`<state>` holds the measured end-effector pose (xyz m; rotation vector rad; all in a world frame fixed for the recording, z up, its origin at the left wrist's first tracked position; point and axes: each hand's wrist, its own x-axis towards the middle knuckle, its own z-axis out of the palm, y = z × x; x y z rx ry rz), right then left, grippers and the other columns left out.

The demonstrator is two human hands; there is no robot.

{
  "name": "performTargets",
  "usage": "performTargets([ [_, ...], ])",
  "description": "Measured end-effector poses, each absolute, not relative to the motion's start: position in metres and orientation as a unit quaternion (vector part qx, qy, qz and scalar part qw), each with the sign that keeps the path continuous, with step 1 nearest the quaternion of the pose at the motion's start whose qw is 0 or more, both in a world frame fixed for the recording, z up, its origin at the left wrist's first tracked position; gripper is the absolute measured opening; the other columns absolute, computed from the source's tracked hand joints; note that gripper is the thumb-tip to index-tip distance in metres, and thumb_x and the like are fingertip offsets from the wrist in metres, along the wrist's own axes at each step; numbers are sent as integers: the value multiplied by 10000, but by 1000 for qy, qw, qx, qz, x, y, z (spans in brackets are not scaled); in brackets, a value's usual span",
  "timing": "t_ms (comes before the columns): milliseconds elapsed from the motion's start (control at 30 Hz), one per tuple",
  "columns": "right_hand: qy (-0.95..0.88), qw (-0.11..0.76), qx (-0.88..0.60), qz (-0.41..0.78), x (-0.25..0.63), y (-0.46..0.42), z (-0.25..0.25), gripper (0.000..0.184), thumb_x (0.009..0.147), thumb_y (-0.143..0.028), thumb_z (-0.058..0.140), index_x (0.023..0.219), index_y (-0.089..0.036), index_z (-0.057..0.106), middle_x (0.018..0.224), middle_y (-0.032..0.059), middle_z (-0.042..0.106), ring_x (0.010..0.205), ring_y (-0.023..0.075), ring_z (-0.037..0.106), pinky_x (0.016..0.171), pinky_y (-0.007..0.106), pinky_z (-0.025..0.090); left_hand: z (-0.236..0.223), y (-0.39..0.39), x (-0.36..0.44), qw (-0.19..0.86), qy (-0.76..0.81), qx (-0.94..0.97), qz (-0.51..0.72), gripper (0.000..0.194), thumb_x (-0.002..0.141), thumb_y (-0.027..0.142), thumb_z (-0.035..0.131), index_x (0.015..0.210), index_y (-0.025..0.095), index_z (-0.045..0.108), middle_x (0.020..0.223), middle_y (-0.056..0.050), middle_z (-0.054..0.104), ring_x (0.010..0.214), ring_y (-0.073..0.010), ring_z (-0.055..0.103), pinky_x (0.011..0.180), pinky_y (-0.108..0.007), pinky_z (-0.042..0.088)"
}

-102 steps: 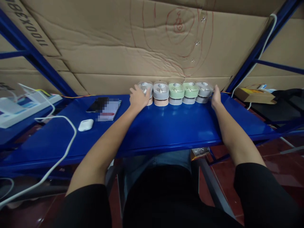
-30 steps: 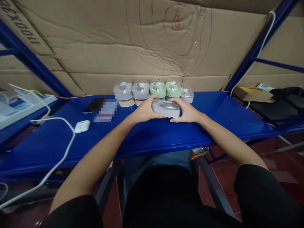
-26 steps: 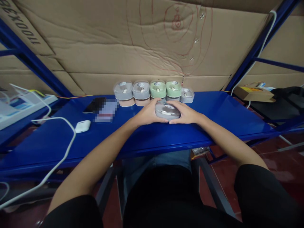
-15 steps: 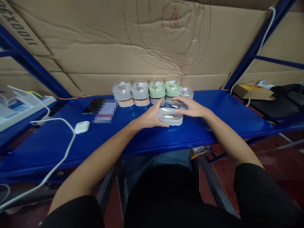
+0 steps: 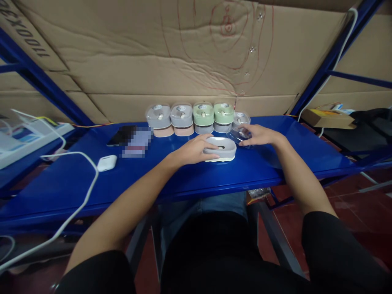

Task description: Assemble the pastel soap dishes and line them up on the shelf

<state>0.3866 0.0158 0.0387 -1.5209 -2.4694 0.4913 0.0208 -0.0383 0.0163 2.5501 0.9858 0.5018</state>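
A small grey oval plastic box [image 5: 228, 153] sits uncovered on the blue table, with a dark slot and a pale piece showing inside. My left hand [image 5: 196, 150] grips its left end, thumb along the front and fingers over the rim. Just right of it, my right hand [image 5: 257, 135] pinches a clear plastic lid [image 5: 235, 138], tilted and low over the table. Behind stand stacked lidded boxes of the same shape: grey ones [image 5: 181, 116] on pink ones, and green ones [image 5: 203, 117] on grey ones. A single lidded box [image 5: 241, 118] stands at the row's right end.
On the left of the blue table [image 5: 147, 179] lie a dark phone [image 5: 121, 136], a blurred-out item [image 5: 136, 143] and a white earbud case [image 5: 107, 163]. A white cable [image 5: 87, 192] loops over that side. Cardboard [image 5: 122, 77] walls the back; blue posts frame both sides.
The clear lid has come off the grey box and moved to the right in my right hand. My left hand stays at the box's left end, its fingers now over the rim.
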Motion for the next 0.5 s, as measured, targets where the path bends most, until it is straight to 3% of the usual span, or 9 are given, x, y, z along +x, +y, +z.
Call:
performTargets([
  [100, -825, 76, -537, 158, 389, 17, 40, 1089, 736, -796, 975, 1653, -275, 703, 1339, 148, 876, 1199, 483, 832, 1105, 648, 662, 22, -37, 17, 183, 356, 895, 194, 590, 1048, 727, 710, 1324, 247, 914, 1719, -175, 664, 1643, -444, 599, 1405, -588, 452],
  [267, -852, 75, -496, 148, 393, 20, 37, 1013, 685, -680, 1031, 1596, -329, 759, 1345, 99, 889, 1211, 464, 832, 1092, 637, 680, 44, -30, -5, 137, 428, 862, 234, 568, 999, 763, 701, 1132, 241, 881, 1614, -174, 723, 1495, -467, 699, 1333, -616, 512],
  [367, -856, 81, -488, 152, 393, 20, 35, 1028, 669, -643, 1048, 1607, -334, 762, 1407, 100, 882, 1258, 476, 825, 1121, 653, 674, 57, -23, -27, 104, 481, 851, 183, 535, 924, 762, 741, 1063, 262, 872, 1345, -162, 829, 1326, -468, 764, 1219, -597, 577],
  [500, -851, 77, -496, 156, 392, 17, 36, 1048, 660, -663, 1050, 1615, -333, 770, 1484, 102, 861, 1315, 481, 814, 1172, 660, 660, 60, -11, -55, 112, 536, 828, 120, 479, 780, 768, 839, 868, 298, 814, 984, -102, 836, 1008, -406, 802, 949, -491, 638],
])
